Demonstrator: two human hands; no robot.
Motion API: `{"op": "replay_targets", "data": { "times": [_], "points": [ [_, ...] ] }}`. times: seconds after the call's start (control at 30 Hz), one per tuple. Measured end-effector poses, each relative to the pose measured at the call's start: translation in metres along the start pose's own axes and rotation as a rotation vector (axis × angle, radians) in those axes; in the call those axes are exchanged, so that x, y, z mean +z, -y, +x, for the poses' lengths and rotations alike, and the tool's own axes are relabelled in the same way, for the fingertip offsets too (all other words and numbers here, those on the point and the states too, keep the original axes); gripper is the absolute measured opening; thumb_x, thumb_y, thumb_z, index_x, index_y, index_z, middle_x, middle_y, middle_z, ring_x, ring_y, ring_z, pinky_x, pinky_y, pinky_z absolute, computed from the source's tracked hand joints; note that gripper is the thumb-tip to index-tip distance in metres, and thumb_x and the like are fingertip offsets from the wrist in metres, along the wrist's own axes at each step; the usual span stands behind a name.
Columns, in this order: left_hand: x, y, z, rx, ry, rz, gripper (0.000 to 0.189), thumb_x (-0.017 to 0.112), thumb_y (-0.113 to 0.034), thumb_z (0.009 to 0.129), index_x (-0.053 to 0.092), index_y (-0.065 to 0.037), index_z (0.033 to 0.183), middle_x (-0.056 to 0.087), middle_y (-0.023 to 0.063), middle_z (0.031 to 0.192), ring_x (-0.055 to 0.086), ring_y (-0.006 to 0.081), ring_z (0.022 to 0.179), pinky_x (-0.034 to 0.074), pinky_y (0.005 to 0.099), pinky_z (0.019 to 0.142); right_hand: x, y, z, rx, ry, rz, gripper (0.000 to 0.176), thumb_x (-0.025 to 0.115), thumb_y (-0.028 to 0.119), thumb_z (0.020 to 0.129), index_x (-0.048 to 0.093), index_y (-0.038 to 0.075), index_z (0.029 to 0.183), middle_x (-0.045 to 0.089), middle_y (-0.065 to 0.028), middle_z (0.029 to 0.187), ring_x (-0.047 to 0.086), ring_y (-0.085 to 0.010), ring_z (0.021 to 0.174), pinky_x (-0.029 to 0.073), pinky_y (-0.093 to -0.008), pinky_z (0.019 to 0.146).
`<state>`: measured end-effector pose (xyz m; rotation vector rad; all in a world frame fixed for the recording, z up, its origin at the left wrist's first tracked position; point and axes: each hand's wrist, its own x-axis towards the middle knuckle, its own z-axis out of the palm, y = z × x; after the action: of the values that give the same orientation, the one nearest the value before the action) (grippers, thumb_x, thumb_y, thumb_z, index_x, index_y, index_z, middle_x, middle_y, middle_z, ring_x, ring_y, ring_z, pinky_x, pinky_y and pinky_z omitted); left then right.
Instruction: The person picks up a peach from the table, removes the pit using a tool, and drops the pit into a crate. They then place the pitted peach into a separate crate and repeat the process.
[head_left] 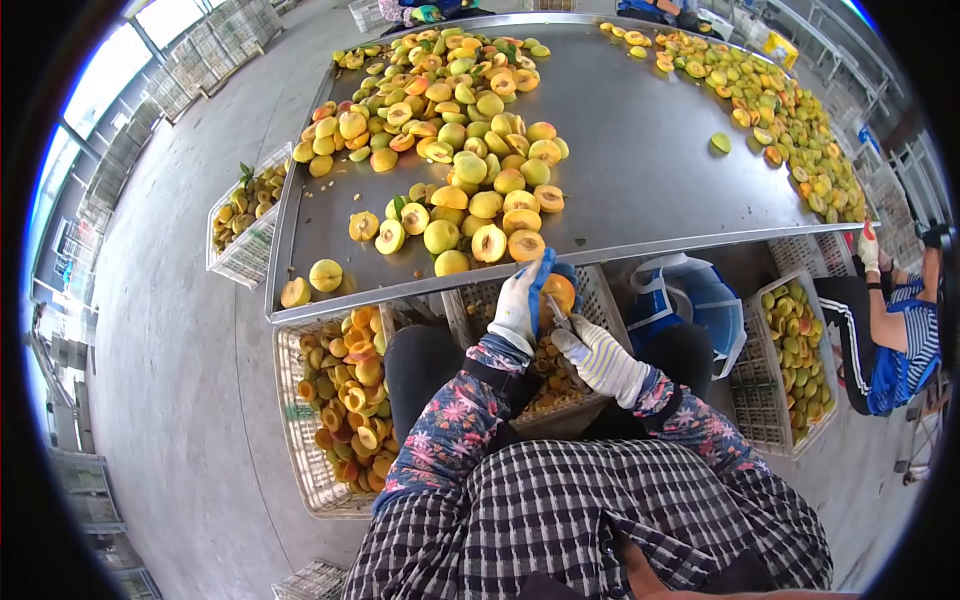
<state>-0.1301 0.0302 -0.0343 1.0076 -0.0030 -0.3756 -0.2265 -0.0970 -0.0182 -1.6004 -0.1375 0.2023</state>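
Observation:
My left hand (518, 306), in a white glove with blue palm and fingers, grips an orange-yellow peach half (560, 290) just off the table's near edge. Closed round a small metal tool (555, 312), my right hand (600, 362) wears a striped white glove and brings the tool against the fruit. The tool's tip is too small to make out. Below both hands stands a crate (603, 300) with pits and scraps in it. Beyond my left hand, a heap of halved peaches (470, 170) covers the left part of the metal table (640, 170); several cut faces show pits.
A crate of pitted halves (300, 470) stands by my left knee. At my right are a blue bucket (715, 315) and another peach crate (765, 400). A second peach heap (770, 105) lies along the right edge, where a co-worker (905, 330) sits. Another filled crate (245, 255) stands left.

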Motion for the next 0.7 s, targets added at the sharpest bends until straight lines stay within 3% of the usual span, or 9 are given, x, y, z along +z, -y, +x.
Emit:
{"op": "replay_targets", "data": {
  "times": [0.07,0.13,0.2,0.27,0.33,0.43,0.7],
  "points": [
    [-0.021,0.038,0.021,0.152,-0.017,0.089,0.040,0.060,-0.037,0.095,0.061,0.002,0.102,0.066,0.0141,0.089,0.065,0.0227,0.077,0.056,0.0369,0.070,-0.003,0.034,-0.006,0.316,0.064,0.168,0.025,0.055,0.038,0.098,0.053,0.014,0.103,0.048,0.0034,0.063,0.041,-0.0087,0.043,0.033,-0.0267,0.038],
    [-0.022,0.037,0.020,0.126,0.011,0.107,0.039,0.060,-0.037,0.095,0.061,0.001,0.102,0.066,0.0138,0.089,0.066,0.0230,0.078,0.057,0.0373,0.069,-0.007,0.055,-0.009,0.582,0.082,0.380,0.024,0.053,0.040,0.098,0.053,0.016,0.094,0.047,0.0034,0.062,0.040,-0.0091,0.042,0.031,-0.0255,0.039],
    [-0.018,0.027,0.015,0.025,0.025,0.048,0.039,0.060,-0.037,0.095,0.060,0.001,0.102,0.066,0.0137,0.090,0.066,0.0230,0.078,0.057,0.0372,0.067,-0.012,0.053,-0.012,0.638,0.136,0.544,0.027,0.055,0.042,0.097,0.053,0.015,0.095,0.045,0.0036,0.061,0.040,-0.0093,0.043,0.031,-0.0257,0.040],
    [-0.015,0.021,0.017,-0.078,0.028,-0.069,0.038,0.060,-0.038,0.095,0.060,-0.001,0.103,0.066,0.0128,0.091,0.066,0.0224,0.078,0.058,0.0371,0.067,-0.012,0.056,-0.011,0.655,0.141,0.629,0.031,0.056,0.044,0.096,0.053,0.013,0.093,0.044,0.0037,0.059,0.039,-0.0096,0.043,0.028,-0.0251,0.041],
    [-0.027,0.044,0.027,0.151,0.053,0.154,0.037,0.060,-0.038,0.095,0.060,-0.002,0.104,0.065,0.0116,0.091,0.066,0.0226,0.079,0.059,0.0378,0.067,-0.010,0.058,-0.013,0.625,0.108,0.573,0.031,0.056,0.044,0.096,0.054,0.013,0.093,0.043,0.0037,0.059,0.038,-0.0095,0.043,0.028,-0.0252,0.041],
    [-0.029,0.054,0.031,0.232,0.031,0.194,0.035,0.061,-0.037,0.094,0.060,-0.004,0.105,0.064,0.0097,0.093,0.066,0.0235,0.083,0.059,0.0392,0.068,-0.012,0.058,-0.018,0.599,0.122,0.567,0.032,0.056,0.045,0.096,0.056,0.012,0.096,0.043,0.0036,0.059,0.038,-0.0094,0.042,0.028,-0.0254,0.041],
    [-0.011,0.026,-0.001,0.220,0.017,0.168,0.036,0.062,-0.036,0.094,0.059,-0.003,0.106,0.065,0.0096,0.093,0.067,0.0235,0.084,0.059,0.0387,0.069,-0.015,0.052,-0.030,0.519,0.252,0.687,0.034,0.051,0.044,0.098,0.058,0.010,0.101,0.045,0.0033,0.059,0.039,-0.0092,0.041,0.029,-0.0239,0.039]
  ]
}}
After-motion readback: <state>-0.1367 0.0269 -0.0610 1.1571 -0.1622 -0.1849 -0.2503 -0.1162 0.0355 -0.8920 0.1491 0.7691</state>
